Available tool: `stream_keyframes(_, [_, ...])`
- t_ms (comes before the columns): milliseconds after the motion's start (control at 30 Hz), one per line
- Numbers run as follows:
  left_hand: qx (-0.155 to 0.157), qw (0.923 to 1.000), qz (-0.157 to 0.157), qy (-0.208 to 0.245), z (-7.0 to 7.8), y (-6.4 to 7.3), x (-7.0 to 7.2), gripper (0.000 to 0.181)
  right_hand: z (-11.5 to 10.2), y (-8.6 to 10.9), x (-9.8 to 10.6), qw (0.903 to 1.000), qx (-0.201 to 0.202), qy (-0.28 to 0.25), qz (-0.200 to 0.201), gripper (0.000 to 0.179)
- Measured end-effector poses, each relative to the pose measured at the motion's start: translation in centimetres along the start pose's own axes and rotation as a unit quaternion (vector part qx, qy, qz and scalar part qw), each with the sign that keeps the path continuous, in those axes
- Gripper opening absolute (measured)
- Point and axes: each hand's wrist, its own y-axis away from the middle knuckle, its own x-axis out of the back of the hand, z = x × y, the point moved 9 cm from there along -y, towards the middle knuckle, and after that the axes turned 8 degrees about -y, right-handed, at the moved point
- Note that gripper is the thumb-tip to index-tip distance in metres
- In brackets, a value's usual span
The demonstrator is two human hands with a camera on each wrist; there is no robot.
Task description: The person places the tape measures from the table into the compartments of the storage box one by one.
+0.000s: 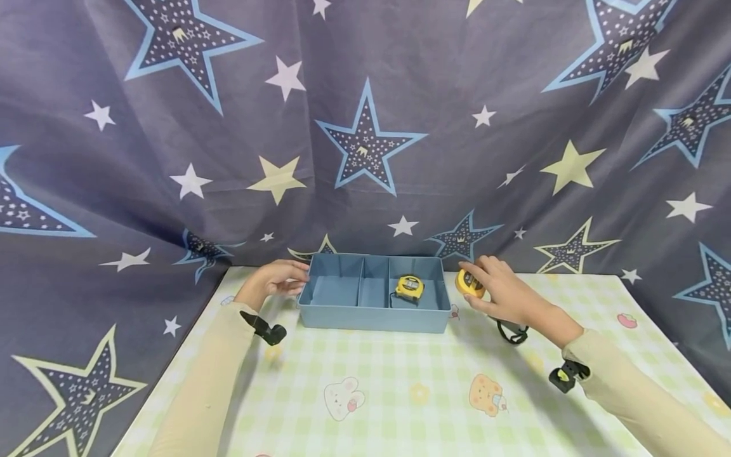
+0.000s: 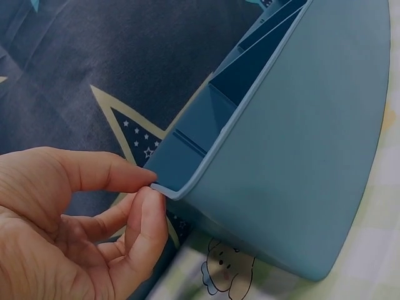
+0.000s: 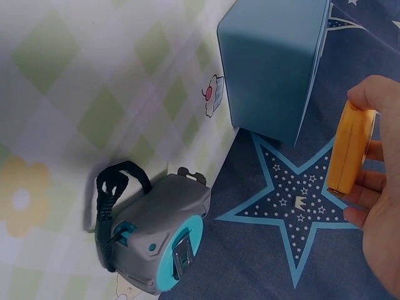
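A blue divided box (image 1: 374, 318) lies on the table, its left rim pinched between the thumb and fingers of my left hand (image 1: 280, 277). The left wrist view shows that pinch at the corner of the box (image 2: 275, 162). In its right compartment sits a yellow tape measure (image 1: 409, 288). My right hand (image 1: 502, 289) grips a second yellow tape measure (image 1: 470, 284), held above the table just right of the box. Below that hand rests a grey and teal tape measure (image 3: 156, 234) with a black wrist strap, mostly hidden by the hand in the head view.
A pale green checked cloth (image 1: 400, 406) with cartoon prints covers the table. Behind the box hangs a dark curtain with stars (image 1: 371, 216), close to the table's back edge. The box's left and middle compartments show bare floors.
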Motion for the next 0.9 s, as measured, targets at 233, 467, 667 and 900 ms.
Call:
stream_keyframes(233, [-0.001,1.0000,0.004,0.000,-0.09,0.13,0.09,0.061,-0.11,-0.30,0.24,0.9999,0.009,0.001,0.008,0.060])
stream_keyframes(467, [-0.003,1.0000,0.001,-0.006,0.24,-0.03,-0.21,0.061,-0.14,-0.56,0.26,0.9999,0.008,0.004,0.010,0.060])
stream_keyframes(667, [0.000,1.0000,-0.004,-0.001,0.03,-0.13,-0.38,0.060,-0.20,-0.70,0.01,1.0000,0.001,-0.003,0.001,0.061])
stream_keyframes(900, [-0.007,1.0000,-0.002,0.002,-0.10,-0.30,-0.50,0.060,-0.34,-0.87,0.07,1.0000,-0.003,-0.003,0.002,0.060])
